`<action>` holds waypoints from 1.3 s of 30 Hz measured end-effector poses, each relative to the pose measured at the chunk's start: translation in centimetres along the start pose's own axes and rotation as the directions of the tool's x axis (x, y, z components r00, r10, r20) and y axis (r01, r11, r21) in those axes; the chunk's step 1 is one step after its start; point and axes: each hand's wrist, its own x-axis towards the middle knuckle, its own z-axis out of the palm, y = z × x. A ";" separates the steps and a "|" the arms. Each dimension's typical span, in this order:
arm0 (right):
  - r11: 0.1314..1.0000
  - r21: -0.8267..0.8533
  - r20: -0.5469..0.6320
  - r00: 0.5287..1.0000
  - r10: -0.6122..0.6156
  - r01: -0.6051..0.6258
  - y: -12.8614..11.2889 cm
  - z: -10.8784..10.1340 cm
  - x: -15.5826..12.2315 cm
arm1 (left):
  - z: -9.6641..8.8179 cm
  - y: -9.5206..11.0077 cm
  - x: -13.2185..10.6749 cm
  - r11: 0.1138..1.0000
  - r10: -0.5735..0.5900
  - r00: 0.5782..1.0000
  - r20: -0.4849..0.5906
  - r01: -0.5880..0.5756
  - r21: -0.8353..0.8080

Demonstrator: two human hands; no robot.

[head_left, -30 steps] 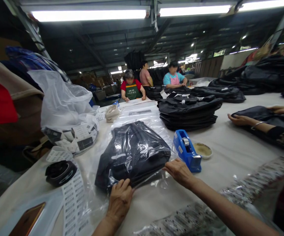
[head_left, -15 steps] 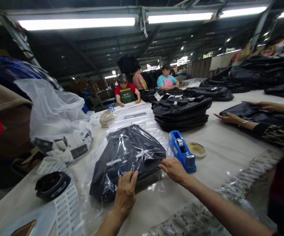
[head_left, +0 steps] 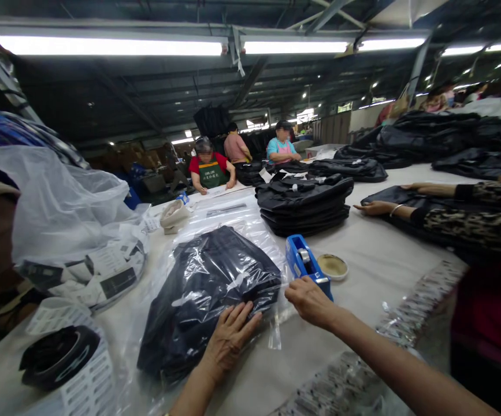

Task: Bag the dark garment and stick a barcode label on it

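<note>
Tabletop (head_left: 389, 260); tape dispenser (head_left: 302, 263) half behind right hand (head_left: 311, 300)

Worn at head height, the lone camera looks forward and down along the table (head_left: 389, 254), close behind the blue tape dispenser (head_left: 304, 264).

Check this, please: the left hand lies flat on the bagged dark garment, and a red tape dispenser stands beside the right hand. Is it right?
Not quite: in the head view the tape dispenser is blue, not red. The left hand does lie flat on the bagged dark garment, with the dispenser beside the right hand.
</note>
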 end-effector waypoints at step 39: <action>0.335 0.906 -0.153 0.537 0.830 -0.259 4.0 0.8 -3.4 | 0.7 0.6 0.0 0.991 -0.109 0.993 0.039 0.112 -0.072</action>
